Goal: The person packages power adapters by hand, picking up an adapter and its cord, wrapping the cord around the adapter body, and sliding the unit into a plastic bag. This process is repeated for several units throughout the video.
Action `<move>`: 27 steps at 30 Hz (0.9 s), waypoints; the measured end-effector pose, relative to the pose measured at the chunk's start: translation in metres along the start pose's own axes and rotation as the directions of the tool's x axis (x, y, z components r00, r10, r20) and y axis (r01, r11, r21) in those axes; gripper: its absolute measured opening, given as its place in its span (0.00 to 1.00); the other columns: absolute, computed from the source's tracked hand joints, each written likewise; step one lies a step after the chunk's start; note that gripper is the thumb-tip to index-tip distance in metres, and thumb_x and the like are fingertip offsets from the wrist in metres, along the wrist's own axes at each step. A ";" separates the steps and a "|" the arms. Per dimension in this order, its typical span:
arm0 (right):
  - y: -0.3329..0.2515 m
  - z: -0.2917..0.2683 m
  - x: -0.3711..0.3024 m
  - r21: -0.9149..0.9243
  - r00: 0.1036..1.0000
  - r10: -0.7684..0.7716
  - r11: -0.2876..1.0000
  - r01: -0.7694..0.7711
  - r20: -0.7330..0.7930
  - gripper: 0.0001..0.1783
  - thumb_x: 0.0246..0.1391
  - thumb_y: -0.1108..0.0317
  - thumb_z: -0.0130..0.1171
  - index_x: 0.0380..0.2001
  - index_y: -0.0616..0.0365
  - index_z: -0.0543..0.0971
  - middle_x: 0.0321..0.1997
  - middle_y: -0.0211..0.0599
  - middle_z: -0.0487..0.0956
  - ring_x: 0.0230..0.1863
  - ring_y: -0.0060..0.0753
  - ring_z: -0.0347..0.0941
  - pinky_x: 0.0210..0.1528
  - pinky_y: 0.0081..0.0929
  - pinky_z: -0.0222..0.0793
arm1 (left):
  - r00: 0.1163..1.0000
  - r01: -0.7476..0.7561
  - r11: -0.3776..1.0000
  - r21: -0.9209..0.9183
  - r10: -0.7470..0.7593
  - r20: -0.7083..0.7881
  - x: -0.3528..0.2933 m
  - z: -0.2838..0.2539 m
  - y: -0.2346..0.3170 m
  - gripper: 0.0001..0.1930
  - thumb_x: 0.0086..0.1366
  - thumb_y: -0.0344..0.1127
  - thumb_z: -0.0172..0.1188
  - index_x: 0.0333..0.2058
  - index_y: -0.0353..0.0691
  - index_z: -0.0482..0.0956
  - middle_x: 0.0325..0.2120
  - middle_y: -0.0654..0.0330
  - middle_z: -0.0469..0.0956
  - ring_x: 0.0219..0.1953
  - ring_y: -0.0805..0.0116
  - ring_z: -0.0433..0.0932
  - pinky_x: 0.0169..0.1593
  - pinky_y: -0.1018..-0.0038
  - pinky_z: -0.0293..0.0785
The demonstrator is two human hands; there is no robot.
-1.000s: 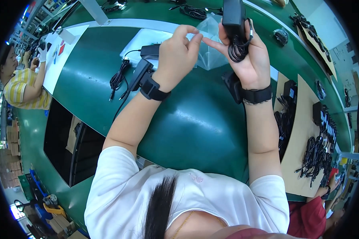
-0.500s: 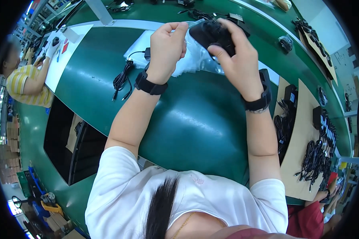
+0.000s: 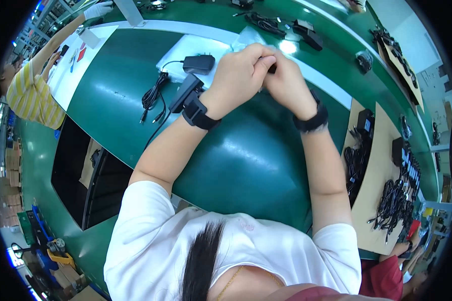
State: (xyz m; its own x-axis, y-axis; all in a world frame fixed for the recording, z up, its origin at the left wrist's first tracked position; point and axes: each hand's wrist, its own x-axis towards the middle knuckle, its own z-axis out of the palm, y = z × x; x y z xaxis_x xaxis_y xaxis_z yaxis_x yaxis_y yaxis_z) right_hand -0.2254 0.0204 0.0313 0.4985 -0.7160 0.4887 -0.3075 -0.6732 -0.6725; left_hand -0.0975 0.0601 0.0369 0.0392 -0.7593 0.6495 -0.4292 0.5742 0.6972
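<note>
Half a second ago the hands were apart, the right one carrying a blurred black block; now the left hand (image 3: 242, 71) and right hand (image 3: 289, 84) meet above the table's far side. The right hand's curled fingers have hold of a dark piece (image 3: 272, 68), visible only as a sliver between the hands, so its direction and long axis cannot be told. The left thumb and forefinger nearly close beside it; whether they grip it is hidden. To the left, a black adapter (image 3: 199, 64), now uncovered, lies lengthwise left to right, cord leaving leftward.
</note>
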 end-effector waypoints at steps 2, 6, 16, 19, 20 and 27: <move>-0.009 -0.016 0.009 0.503 0.872 0.421 0.714 -0.487 0.249 0.09 0.49 0.73 0.49 0.36 0.61 0.71 0.28 0.32 0.73 0.25 0.20 0.67 0.25 0.16 0.63 | 0.994 -0.034 0.982 0.183 0.014 0.113 -0.001 -0.007 0.000 0.06 0.58 0.35 0.54 0.32 0.40 0.74 0.19 0.55 0.76 0.23 0.55 0.76 0.27 0.69 0.72; 0.006 -0.012 0.005 0.899 0.846 0.462 0.200 -0.391 0.265 0.07 0.52 0.72 0.49 0.35 0.61 0.71 0.31 0.33 0.74 0.29 0.23 0.69 0.28 0.20 0.66 | 0.994 -0.021 1.000 0.006 0.020 0.109 0.001 0.000 0.007 0.09 0.59 0.32 0.54 0.39 0.40 0.73 0.18 0.58 0.76 0.18 0.75 0.74 0.24 0.82 0.67; -0.015 -0.003 0.008 0.946 0.896 0.432 0.321 -0.042 -0.107 0.09 0.49 0.74 0.54 0.36 0.62 0.71 0.36 0.36 0.75 0.32 0.31 0.72 0.37 0.24 0.69 | 0.933 -0.354 0.932 0.072 0.348 0.088 -0.004 0.007 0.004 0.07 0.52 0.25 0.54 0.31 0.44 0.74 0.20 0.56 0.75 0.22 0.59 0.76 0.24 0.71 0.70; -0.007 0.007 0.003 0.496 0.944 0.077 0.863 0.099 -0.321 0.18 0.47 0.74 0.57 0.43 0.64 0.70 0.40 0.37 0.75 0.36 0.30 0.73 0.38 0.23 0.69 | 0.881 -0.473 0.867 0.155 0.466 0.081 -0.007 0.004 0.013 0.08 0.46 0.23 0.55 0.27 0.43 0.73 0.18 0.57 0.74 0.20 0.61 0.75 0.23 0.72 0.70; -0.005 0.008 0.001 0.101 0.967 -0.115 0.985 0.141 -0.226 0.21 0.46 0.74 0.59 0.46 0.65 0.69 0.41 0.36 0.75 0.38 0.28 0.72 0.38 0.22 0.69 | 0.848 -0.528 0.824 0.204 0.523 0.084 -0.007 0.002 0.015 0.08 0.45 0.23 0.55 0.26 0.42 0.73 0.17 0.57 0.73 0.20 0.61 0.75 0.23 0.72 0.70; -0.022 -0.018 0.017 0.897 0.910 0.314 0.263 -0.356 0.270 0.19 0.51 0.72 0.56 0.47 0.66 0.69 0.38 0.34 0.76 0.33 0.21 0.72 0.34 0.19 0.69 | 0.895 -0.401 0.914 -0.063 0.406 0.185 -0.010 0.013 0.025 0.04 0.47 0.23 0.53 0.22 0.40 0.73 0.17 0.57 0.74 0.21 0.59 0.75 0.25 0.69 0.70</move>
State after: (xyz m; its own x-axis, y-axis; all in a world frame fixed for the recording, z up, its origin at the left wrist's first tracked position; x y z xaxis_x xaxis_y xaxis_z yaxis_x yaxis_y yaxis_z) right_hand -0.2247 0.0195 0.0646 0.5759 -0.8131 0.0843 0.4681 0.2435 -0.8495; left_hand -0.1198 0.0783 0.0437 -0.3060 -0.5035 0.8080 -0.3509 0.8486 0.3959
